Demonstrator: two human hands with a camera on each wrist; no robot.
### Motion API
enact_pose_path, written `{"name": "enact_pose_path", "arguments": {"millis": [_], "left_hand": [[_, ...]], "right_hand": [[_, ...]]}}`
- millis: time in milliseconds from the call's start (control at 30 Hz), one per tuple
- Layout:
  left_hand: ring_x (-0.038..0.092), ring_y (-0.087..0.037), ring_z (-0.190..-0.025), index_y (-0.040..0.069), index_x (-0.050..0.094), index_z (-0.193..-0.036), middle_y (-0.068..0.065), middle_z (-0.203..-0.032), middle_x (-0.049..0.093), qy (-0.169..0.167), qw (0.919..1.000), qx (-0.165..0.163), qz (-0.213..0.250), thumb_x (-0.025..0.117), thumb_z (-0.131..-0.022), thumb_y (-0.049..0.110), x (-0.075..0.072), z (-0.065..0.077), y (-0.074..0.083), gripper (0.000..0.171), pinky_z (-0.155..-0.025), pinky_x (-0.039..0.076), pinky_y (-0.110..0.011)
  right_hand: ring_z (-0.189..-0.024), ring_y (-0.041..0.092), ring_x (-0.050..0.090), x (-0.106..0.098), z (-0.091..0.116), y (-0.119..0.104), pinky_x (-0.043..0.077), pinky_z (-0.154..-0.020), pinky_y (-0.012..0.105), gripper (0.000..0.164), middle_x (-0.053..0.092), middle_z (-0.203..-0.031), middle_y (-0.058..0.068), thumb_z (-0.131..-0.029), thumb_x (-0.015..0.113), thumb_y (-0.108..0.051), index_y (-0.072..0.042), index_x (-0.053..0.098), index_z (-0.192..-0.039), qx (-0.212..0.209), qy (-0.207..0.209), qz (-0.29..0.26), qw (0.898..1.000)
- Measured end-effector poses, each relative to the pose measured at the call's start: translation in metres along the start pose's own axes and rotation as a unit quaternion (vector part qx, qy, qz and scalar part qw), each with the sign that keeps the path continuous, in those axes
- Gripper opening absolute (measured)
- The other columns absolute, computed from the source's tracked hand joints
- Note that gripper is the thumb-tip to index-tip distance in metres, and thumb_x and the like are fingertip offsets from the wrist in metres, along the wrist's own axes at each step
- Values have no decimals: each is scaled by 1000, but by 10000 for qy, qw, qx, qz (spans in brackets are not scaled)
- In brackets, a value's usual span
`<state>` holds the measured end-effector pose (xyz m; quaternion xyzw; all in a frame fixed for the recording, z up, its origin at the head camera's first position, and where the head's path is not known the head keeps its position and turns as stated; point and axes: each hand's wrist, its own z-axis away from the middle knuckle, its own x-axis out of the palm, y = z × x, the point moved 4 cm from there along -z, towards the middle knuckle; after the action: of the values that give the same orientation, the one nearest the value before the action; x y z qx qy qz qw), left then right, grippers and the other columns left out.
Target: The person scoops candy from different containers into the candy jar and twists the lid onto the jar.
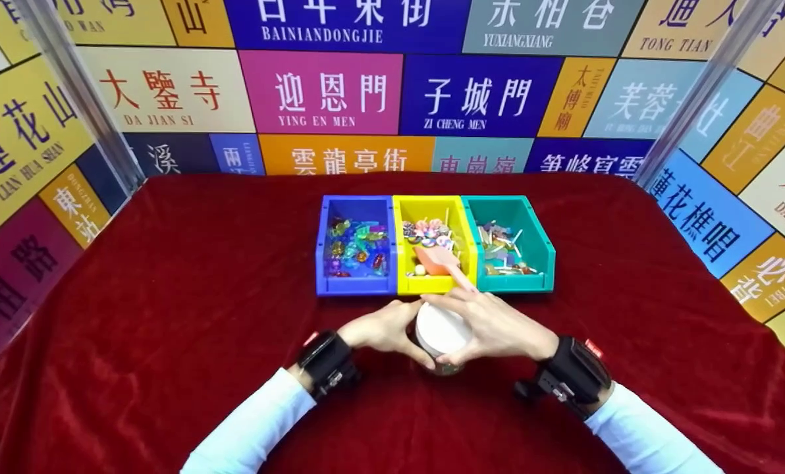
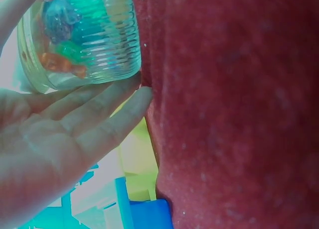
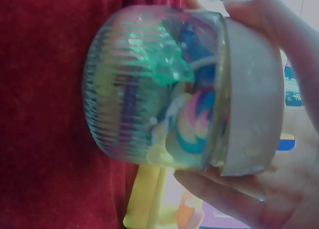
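Observation:
A clear ribbed jar (image 3: 149, 89) with a white lid (image 1: 442, 328) stands on the red cloth between both hands. Colourful translucent pieces and a swirled lollipop show through its wall. My right hand (image 1: 508, 327) grips the lid, its thumb and fingers on opposite sides. From the other side my left hand (image 1: 384, 327) holds the jar, thumb in front and fingers behind; the left wrist view shows these fingers nearly straight along the glass. Just beyond the right hand lies a pink scoop (image 1: 437, 259) in the yellow bin (image 1: 432, 285), its handle end partly hidden by that hand.
Left of the yellow bin is a blue bin (image 1: 356, 286) of translucent coloured pieces. A green bin (image 1: 516, 283) with small sticks and pieces adjoins on the right. Red cloth (image 1: 201, 276) covers the table, with clear posts (image 1: 702, 92) and a printed wall behind.

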<state>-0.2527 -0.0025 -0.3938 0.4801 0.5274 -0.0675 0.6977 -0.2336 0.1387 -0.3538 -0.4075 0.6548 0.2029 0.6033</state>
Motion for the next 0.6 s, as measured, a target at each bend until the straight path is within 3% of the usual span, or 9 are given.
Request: {"name": "enact_pose_path", "arguments": {"millis": [267, 600], "left_hand": [[53, -13, -95, 9, 40, -130, -3, -110, 58, 25, 9998, 171, -49, 79, -60, 41, -2, 1, 2, 86, -83, 43, -22], [51, -14, -102, 10, 37, -133, -4, -118, 54, -148, 9999, -58, -49, 79, -59, 43, -2, 1, 0, 92, -89, 41, -24]], "right_hand": [[-72, 17, 52, 4, 5, -8, 44, -54, 26, 81, 55, -100, 5, -64, 68, -57, -11, 48, -128, 249, 569, 757, 9952], [-77, 16, 52, 9, 6, -8, 47, -61, 26, 82, 50, -113, 7, -67, 67, -55, -12, 41, -133, 429, 367, 418, 9975]]}}
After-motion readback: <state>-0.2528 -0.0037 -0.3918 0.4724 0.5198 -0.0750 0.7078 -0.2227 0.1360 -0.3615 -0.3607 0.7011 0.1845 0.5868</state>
